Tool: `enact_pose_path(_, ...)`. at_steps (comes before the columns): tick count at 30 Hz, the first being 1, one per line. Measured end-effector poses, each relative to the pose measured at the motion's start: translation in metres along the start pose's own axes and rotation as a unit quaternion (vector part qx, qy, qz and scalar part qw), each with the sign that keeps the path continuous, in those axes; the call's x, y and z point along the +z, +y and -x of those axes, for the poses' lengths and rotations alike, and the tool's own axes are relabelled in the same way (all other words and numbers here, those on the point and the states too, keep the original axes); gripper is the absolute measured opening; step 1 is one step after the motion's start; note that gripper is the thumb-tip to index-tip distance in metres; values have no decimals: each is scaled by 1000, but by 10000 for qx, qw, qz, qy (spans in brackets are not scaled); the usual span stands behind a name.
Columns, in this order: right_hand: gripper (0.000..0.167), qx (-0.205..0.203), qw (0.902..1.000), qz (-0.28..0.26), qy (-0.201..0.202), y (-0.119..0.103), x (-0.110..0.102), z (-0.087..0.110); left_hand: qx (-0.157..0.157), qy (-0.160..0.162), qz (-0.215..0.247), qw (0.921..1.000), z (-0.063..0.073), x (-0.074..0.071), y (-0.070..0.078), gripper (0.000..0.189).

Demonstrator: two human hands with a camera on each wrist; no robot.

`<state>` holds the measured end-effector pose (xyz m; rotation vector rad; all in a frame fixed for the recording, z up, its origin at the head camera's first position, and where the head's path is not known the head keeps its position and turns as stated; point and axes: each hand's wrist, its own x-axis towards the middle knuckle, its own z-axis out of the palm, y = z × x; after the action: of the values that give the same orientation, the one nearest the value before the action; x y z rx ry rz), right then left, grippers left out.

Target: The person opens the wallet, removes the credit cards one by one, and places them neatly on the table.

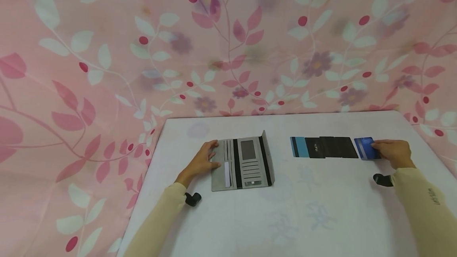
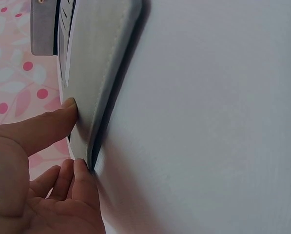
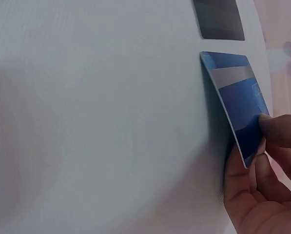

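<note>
A grey wallet [image 1: 232, 154] lies unfolded on the table, with card slots, a clear window and a raised right flap. At its left edge is my left hand [image 1: 203, 160]. In the left wrist view, the left thumb [image 2: 62, 119] presses on the wallet's face [image 2: 94, 63], while the fingertips are at its edge. On the right, my right hand [image 1: 396, 152] pinches a blue card [image 1: 365, 148] with a silvery stripe. The right wrist view has the blue card [image 3: 238, 97] tilted, its near edge raised over the table, thumb on top and fingers beneath.
Left of the blue card, several cards lie in an overlapping row: a light-blue card [image 1: 301, 147] at the left end, then black cards [image 1: 332, 147]. A white-topped table [image 1: 250, 221] carries everything. Pink floral cloth [image 1: 228, 43] hangs behind and at the sides.
</note>
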<state>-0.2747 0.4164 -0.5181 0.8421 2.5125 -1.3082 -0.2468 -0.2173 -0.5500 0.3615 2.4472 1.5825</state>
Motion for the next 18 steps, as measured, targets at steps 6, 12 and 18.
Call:
enact_pose_path(6,64,-174,9997,163,107,0,5,2,131,-39,142,9998,3,1,11,93)
enact_pose_path(12,70,-570,9979,261,173,4,9,2,61,-11,-27,10000,5,2,15,92)
enact_pose_path(18,74,-1108,9921,489,326,8,13,4,-43,59,-14,10000,2,1,7,94)
